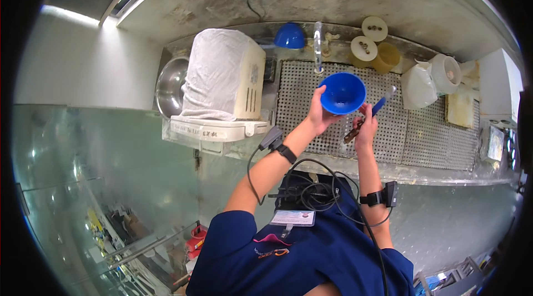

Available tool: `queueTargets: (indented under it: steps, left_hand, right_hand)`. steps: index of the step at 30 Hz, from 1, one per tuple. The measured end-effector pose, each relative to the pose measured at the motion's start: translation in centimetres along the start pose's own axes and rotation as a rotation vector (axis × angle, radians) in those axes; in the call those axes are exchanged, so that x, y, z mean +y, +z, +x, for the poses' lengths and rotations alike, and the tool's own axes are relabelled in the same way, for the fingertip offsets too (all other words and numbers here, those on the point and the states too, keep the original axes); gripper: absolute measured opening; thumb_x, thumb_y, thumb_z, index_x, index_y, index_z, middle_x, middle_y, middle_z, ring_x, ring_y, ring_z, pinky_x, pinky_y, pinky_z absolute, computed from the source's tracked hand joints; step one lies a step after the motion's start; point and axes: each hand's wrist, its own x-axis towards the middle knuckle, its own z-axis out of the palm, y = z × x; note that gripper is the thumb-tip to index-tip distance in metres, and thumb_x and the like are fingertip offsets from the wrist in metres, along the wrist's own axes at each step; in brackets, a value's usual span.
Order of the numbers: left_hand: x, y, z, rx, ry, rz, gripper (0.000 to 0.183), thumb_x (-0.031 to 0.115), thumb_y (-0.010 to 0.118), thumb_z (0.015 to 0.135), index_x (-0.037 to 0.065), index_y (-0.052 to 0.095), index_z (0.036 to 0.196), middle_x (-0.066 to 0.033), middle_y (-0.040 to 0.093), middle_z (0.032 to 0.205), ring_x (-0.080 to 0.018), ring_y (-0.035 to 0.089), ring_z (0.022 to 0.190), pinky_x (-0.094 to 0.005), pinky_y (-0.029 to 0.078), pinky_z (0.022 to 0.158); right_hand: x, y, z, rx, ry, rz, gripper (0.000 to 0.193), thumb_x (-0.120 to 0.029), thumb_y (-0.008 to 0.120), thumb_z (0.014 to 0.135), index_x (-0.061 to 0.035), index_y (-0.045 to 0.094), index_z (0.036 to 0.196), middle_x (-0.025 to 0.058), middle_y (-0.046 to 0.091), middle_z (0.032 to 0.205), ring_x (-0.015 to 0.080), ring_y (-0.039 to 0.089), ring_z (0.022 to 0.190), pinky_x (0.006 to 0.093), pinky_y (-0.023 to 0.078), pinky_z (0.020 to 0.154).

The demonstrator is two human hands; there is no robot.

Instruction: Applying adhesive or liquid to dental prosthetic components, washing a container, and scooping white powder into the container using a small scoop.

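Note:
My left hand [320, 113] grips a blue flexible-looking bowl [350, 86] by its left side, thumb at the rim. The bowl is tilted so that its inside shows, with a few small wet-looking spots at the bottom. Just right of it, my right hand [365, 128] is closed around a slim hand tool [380, 105]. That tool has a blue part and a pale, shiny end pointing away from me. Something brown and handle-like [352, 135] sticks out on the left of the fist; whether it belongs to the same tool, I cannot tell.
Both hands are over a perforated metal grate [388, 140]. Behind it stand a tap [318, 46], another blue bowl [290, 36] and yellowish lidded containers [387, 58]. A cloth-covered machine [222, 74] and steel basin [173, 88] are left; a white bag [419, 86] and tub [446, 73] right.

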Motion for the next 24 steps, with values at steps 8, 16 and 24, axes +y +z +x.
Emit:
queueTargets:
  steps: [8, 16, 24]
  left_hand:
    - [-0.5, -5.6, 2.7, 0.141, 0.183, -0.017, 0.063, 0.053, 0.049, 0.088, 0.014, 0.047, 0.138, -0.0092, 0.055, 0.136, -0.0269, 0.052, 0.125, -0.0445, 0.041, 0.105]
    - [-0.3, -7.2, 5.6, 0.281, 0.502, 0.238, 0.059, 0.031, 0.063, 0.084, 0.010, 0.047, 0.138, -0.0112, 0.053, 0.134, -0.0261, 0.054, 0.120, -0.0379, 0.043, 0.101]
    - [-1.6, -7.5, -3.5, 0.823, 1.094, 1.567, 0.087, 0.010, 0.087, 0.059, 0.016, 0.045, 0.135, -0.0194, 0.037, 0.138, -0.0436, 0.037, 0.129, -0.0501, 0.035, 0.108]
  right_hand:
    - [0.2, -0.3, 0.2, -0.042, -0.005, -0.117, 0.040, -0.029, 0.059, 0.099, 0.0002, 0.056, 0.127, 0.0095, 0.067, 0.112, 0.0067, 0.053, 0.060, 0.0208, 0.039, 0.052]
    - [0.6, -2.8, 0.0, -0.013, 0.076, -0.259, 0.030, -0.021, 0.073, 0.091, -0.0011, 0.066, 0.111, 0.0055, 0.070, 0.084, 0.0063, 0.056, 0.061, 0.0209, 0.044, 0.055]
    - [1.6, 7.2, 3.0, -0.414, 0.298, 0.062, 0.041, -0.019, 0.064, 0.096, 0.0025, 0.056, 0.130, 0.0131, 0.065, 0.121, 0.0147, 0.065, 0.089, 0.0254, 0.052, 0.076]
